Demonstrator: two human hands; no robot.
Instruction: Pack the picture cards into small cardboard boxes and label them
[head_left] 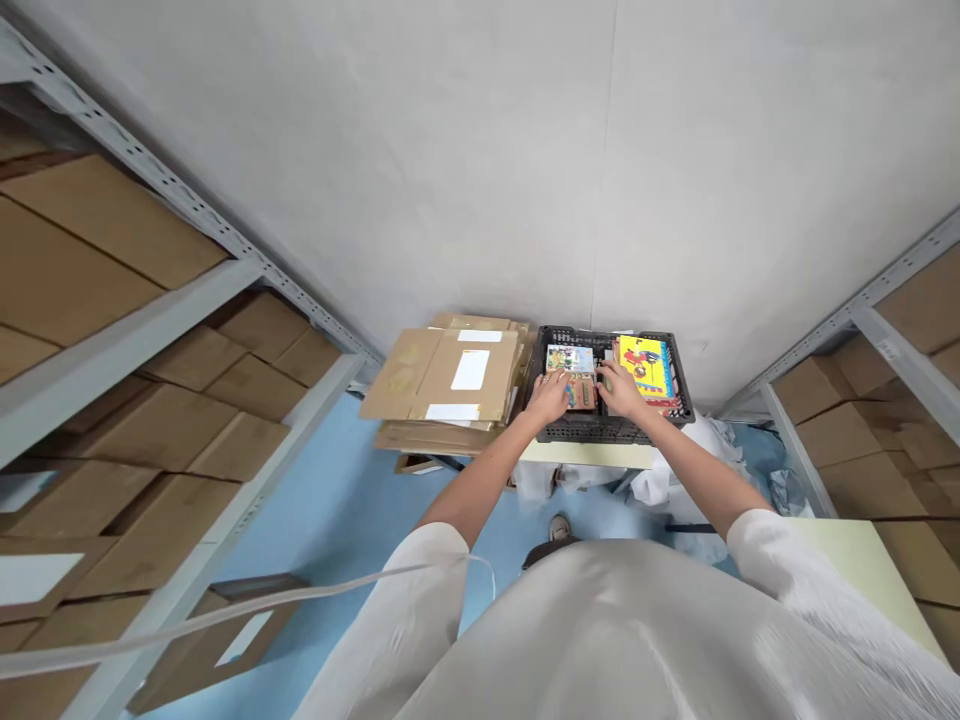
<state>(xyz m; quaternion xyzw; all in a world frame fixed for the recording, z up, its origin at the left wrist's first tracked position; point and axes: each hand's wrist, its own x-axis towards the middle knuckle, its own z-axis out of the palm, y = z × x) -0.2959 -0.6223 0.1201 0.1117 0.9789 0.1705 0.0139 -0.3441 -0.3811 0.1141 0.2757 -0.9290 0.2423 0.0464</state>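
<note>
A black plastic crate (pixel 592 432) stands on a narrow pale table (pixel 589 455) against the wall, with picture-covered books or boxes inside. My left hand (pixel 549 396) reaches in from the left, its fingers curled over the near left side of a small brown picture book (pixel 581 393). From the other side my right hand (pixel 619 390) grips the right edge of the same small book. Behind it lies a light blue picture item (pixel 570 358). A larger yellow book (pixel 646 368) with a red and blue picture lies in the right part of the crate, near my right hand.
Flattened cardboard boxes (pixel 431 375) with white labels are stacked left of the crate. Shelves full of brown cartons (pixel 161 430) rise at the left; more cartons (pixel 862 440) fill the right shelf. A carton (pixel 217 640) sits on the blue floor. White plastic wrapping (pixel 694 460) lies beside the table.
</note>
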